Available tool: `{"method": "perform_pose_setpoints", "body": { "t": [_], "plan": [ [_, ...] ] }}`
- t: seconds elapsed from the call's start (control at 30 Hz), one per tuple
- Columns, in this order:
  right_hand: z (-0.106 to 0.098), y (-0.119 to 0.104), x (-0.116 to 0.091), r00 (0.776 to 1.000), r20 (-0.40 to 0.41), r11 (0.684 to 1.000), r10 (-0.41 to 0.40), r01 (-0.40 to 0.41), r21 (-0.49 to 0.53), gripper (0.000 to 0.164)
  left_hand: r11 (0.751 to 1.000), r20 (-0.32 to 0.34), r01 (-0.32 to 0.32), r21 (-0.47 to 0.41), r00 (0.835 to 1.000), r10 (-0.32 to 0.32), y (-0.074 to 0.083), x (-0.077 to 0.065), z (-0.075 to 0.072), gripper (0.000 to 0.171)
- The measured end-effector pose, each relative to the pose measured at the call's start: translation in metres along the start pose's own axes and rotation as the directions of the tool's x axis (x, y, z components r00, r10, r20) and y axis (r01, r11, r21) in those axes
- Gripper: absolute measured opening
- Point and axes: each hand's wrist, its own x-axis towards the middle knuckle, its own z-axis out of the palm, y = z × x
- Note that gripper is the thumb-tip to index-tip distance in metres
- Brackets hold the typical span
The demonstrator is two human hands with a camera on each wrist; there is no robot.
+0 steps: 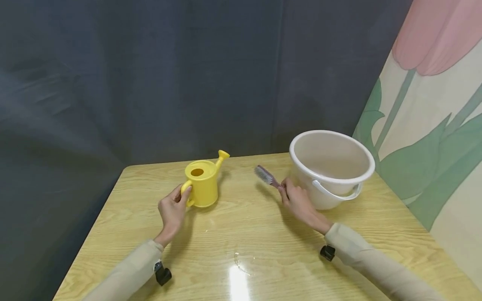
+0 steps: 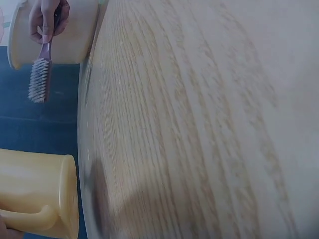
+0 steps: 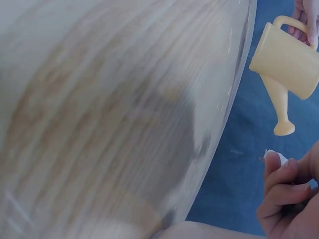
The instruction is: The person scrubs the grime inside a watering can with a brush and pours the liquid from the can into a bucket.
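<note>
My left hand (image 1: 174, 211) grips the handle of a yellow watering can (image 1: 205, 188), its spout pointing to the back right. In the left wrist view the can (image 2: 35, 186) shows at the lower left, a little above the wooden surface. My right hand (image 1: 299, 200) holds a brush (image 1: 266, 175) by its purple handle, the pale bristles reaching out to the left. That brush (image 2: 40, 79) hangs bristle end down in the left wrist view. In the right wrist view my curled right fingers (image 3: 281, 191) hide most of it.
Just behind and right of my right hand stands a white bucket (image 1: 320, 169) with its handle hanging at the front. The wooden table (image 1: 211, 255) has wet marks near its front. A dark curtain (image 1: 203, 75) hangs behind, and a flower-painted wall (image 1: 444, 138) borders the right.
</note>
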Motion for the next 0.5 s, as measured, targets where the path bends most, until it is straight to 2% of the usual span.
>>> {"method": "perform_pose_setpoints", "body": {
  "t": [0.17,0.3,0.5],
  "plan": [
    [-0.0002,0.0004,-0.0011,0.999,-0.001,0.999,0.035,-0.035,0.005,0.007,0.999,0.017,-0.028,-0.031,0.999,0.029,0.0010,0.0021,0.0071,0.023],
    [0.0014,-0.0006,-0.0024,0.998,0.015,0.999,0.053,-0.053,-0.001,0.007,1.000,0.025,0.005,-0.025,1.000,-0.004,0.0023,0.0003,0.0095,0.022],
    [0.0069,-0.0062,-0.0057,1.000,0.003,1.000,0.028,-0.028,-0.003,0.008,0.999,0.018,0.037,-0.016,0.999,-0.036,0.0022,-0.0057,0.0091,0.022]
  ]
}}
